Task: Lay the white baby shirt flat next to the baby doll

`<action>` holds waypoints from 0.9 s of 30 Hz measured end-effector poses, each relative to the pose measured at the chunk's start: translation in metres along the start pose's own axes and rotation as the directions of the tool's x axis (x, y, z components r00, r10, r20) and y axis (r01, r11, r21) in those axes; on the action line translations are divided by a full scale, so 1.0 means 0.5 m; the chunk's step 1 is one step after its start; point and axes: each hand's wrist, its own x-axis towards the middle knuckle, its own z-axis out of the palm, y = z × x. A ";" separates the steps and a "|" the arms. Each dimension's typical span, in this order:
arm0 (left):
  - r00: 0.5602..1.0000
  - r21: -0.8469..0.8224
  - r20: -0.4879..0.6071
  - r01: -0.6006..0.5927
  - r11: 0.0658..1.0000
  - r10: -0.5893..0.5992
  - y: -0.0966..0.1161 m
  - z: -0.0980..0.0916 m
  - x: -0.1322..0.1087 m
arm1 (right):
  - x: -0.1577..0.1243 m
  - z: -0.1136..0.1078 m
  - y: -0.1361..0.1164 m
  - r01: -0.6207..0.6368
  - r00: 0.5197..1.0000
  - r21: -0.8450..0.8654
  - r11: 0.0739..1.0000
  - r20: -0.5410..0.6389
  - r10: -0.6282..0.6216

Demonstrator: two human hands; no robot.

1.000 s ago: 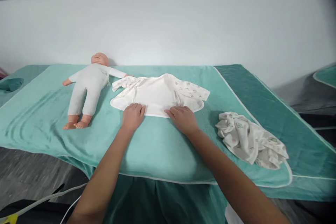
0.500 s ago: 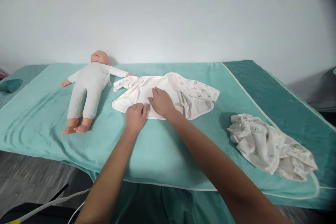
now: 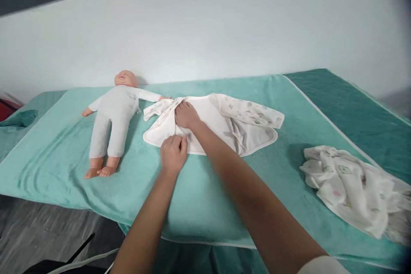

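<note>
A white baby garment [image 3: 221, 122] with small prints lies spread on the teal towel [image 3: 199, 188]. My left hand [image 3: 174, 153] presses on the garment's near hem, fingers together. My right hand [image 3: 186, 114] reaches across to the garment's far left part, near the sleeve, and grips the fabric there. A baby doll [image 3: 113, 113] in a pale grey suit lies on its back just left of the garment, one arm touching the sleeve.
A crumpled white printed cloth [image 3: 351, 186] lies at the right on the towel. A darker teal cover [image 3: 353, 102] runs along the right side. A white wall stands behind. Cables [image 3: 80, 261] hang below the near edge at the left.
My right hand has moved from the garment's near right hem leftward and away, up to the far left part. The left hand stays on the near hem. The view shifted.
</note>
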 end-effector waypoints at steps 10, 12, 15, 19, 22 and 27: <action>0.984 0.050 0.145 0.096 0.994 -0.103 0.001 -0.009 -0.001 | -0.076 -0.026 0.086 -0.247 0.969 0.049 0.968 0.035 0.246; 0.972 0.095 0.194 0.119 0.988 -0.135 0.006 -0.013 0.003 | -0.106 -0.033 0.116 -0.291 0.957 0.035 0.956 0.023 0.290; 0.950 0.145 0.250 0.156 0.977 -0.188 0.013 -0.019 0.009 | -0.146 -0.039 0.141 -0.319 0.948 0.026 0.948 0.000 0.319; 0.934 0.161 0.284 0.174 0.972 -0.214 0.014 -0.024 0.013 | -0.178 -0.038 0.152 -0.325 0.946 0.024 0.946 -0.012 0.325; 0.933 0.139 0.294 0.171 0.975 -0.206 0.011 -0.026 0.014 | -0.188 -0.039 0.160 -0.340 0.940 0.041 0.940 -0.025 0.341; 0.926 0.123 0.303 0.197 0.973 -0.226 0.012 -0.025 0.018 | -0.204 -0.051 0.145 -0.339 0.941 0.008 0.941 -0.018 0.339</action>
